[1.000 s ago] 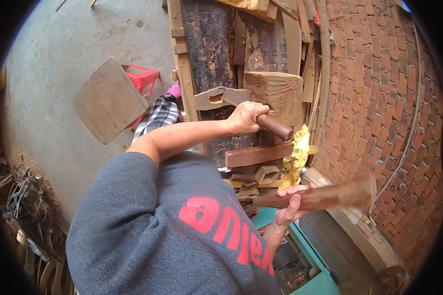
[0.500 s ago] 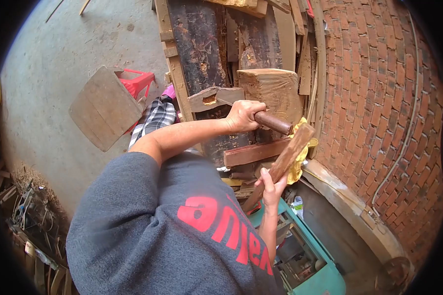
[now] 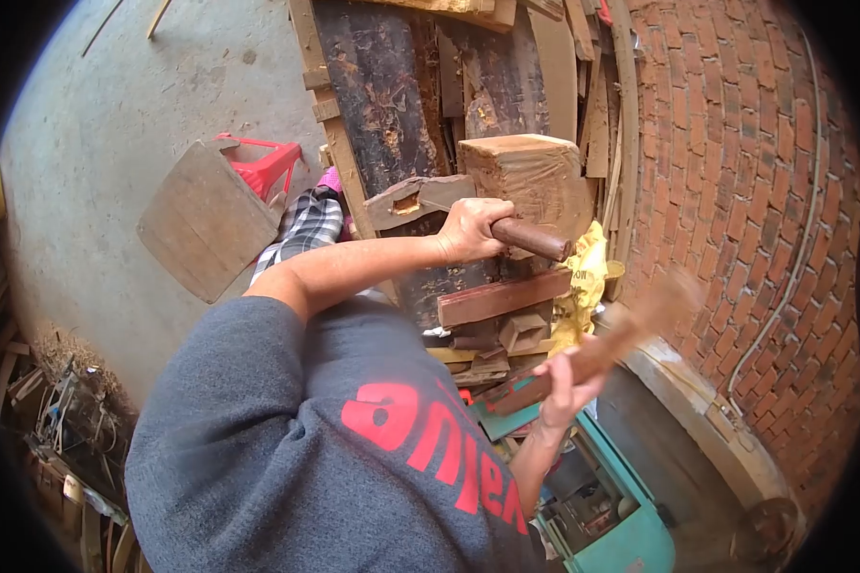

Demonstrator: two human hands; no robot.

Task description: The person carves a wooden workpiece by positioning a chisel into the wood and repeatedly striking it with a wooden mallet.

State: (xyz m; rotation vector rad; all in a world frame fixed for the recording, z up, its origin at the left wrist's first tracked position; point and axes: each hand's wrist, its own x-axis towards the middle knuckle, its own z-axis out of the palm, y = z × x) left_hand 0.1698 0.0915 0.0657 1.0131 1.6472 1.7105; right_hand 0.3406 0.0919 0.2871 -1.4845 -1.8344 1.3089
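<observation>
My left hand [image 3: 475,229] is wrapped round the brown round handle [image 3: 533,239] of a chisel. The chisel points left toward a rough-edged wooden piece [image 3: 440,194] with a pale cut hole in it; the tip is hard to make out. My right hand [image 3: 569,384] grips a thick wooden bar [image 3: 597,355], whose far end is smeared by motion. That bar is apart from the chisel handle, to its lower right. Behind the cut piece stands a big wooden block [image 3: 530,181]. Below the handle lies a reddish squared timber [image 3: 502,298].
A yellow bag [image 3: 583,286] lies beside the timber. A green frame [image 3: 631,544] stands at lower right, below a brick wall [image 3: 726,191]. To the left are a wooden board [image 3: 205,220] and a red plastic stool [image 3: 272,167]. Scrap wood is piled at lower left.
My right hand has swung the wooden bar down and right, away from the chisel handle. My left hand stays almost in place with the chisel.
</observation>
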